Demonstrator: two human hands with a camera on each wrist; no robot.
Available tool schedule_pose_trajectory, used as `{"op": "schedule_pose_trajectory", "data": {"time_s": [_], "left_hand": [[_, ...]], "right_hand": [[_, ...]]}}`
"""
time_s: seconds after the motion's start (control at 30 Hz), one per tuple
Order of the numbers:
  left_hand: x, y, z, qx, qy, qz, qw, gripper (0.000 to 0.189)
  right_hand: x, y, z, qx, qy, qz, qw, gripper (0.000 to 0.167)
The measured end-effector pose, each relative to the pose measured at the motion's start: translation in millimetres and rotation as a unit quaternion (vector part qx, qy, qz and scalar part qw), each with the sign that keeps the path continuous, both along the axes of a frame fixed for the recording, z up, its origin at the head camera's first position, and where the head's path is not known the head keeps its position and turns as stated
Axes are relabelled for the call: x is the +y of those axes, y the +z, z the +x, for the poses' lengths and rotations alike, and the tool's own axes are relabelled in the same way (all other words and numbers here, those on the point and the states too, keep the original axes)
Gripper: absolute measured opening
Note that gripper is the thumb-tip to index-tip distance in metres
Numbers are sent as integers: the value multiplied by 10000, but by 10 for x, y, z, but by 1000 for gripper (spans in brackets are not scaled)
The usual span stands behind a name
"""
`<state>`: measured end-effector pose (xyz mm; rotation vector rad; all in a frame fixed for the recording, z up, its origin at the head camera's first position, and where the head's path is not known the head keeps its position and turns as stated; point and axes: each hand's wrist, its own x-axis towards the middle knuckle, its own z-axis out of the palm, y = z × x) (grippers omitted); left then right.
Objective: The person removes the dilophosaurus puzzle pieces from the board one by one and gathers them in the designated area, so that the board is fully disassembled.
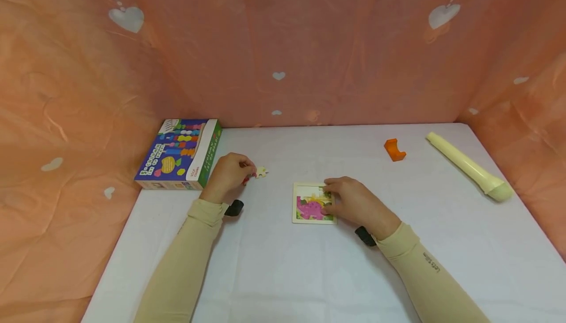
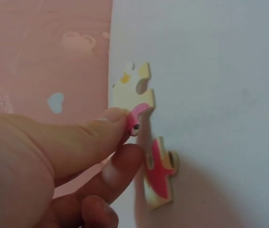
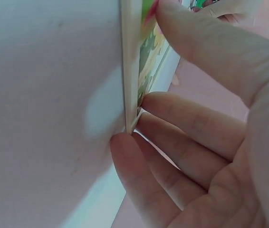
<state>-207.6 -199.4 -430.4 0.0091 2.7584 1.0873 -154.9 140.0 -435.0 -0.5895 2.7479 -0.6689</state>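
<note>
My left hand [image 1: 231, 173] pinches a cream jigsaw piece [image 2: 133, 90] with a pink corner and a dark dot, its thumb on the piece's edge. Below the fingers in the left wrist view is a second jigsaw piece [image 2: 159, 176], red and cream. Right of centre on the table lies a square puzzle board [image 1: 294, 204] with a pale frame, partly filled with a pink animal picture. My right hand [image 1: 358, 205] rests on the board's right side. Its thumb [image 3: 191, 38] touches the picture, and the fingers [image 3: 187, 121] spread along the frame's edge.
A blue, white and green toy box [image 1: 177, 156] lies at the back left, close to the left hand. An orange curved block [image 1: 394, 150] and a long pale yellow tube-like object [image 1: 468, 165] lie at the back right. Pinkish-orange cloth [image 1: 309, 43] walls the white table [image 1: 283, 274].
</note>
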Motion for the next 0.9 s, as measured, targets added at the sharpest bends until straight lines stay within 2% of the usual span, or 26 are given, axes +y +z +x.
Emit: {"op": "schedule_pose_trajectory", "data": {"time_s": [0.2,0.33,0.47,0.57,0.7,0.9], "left_hand": [[26,-5,-14,62,62,-28,10000,18],[38,41,-10,76,173,57,9998,18],[116,111,13,234,121,135,9996,18],[274,127,62,453,-141,45,9989,17],[624,105,154,494,-758,-184,9957,12],[1193,41,199,298,-1842,-484,9812,9]], "right_hand": [[9,3,26,64,-47,-4,10000,59],[31,-10,9,85,-67,-112,9999,62],[76,-17,-12,115,-83,-205,9997,62],[113,-20,-30,119,-117,-245,9996,62],[137,-34,-61,131,-57,-201,9997,63],[134,-55,-81,276,23,-255,9993,58]]}}
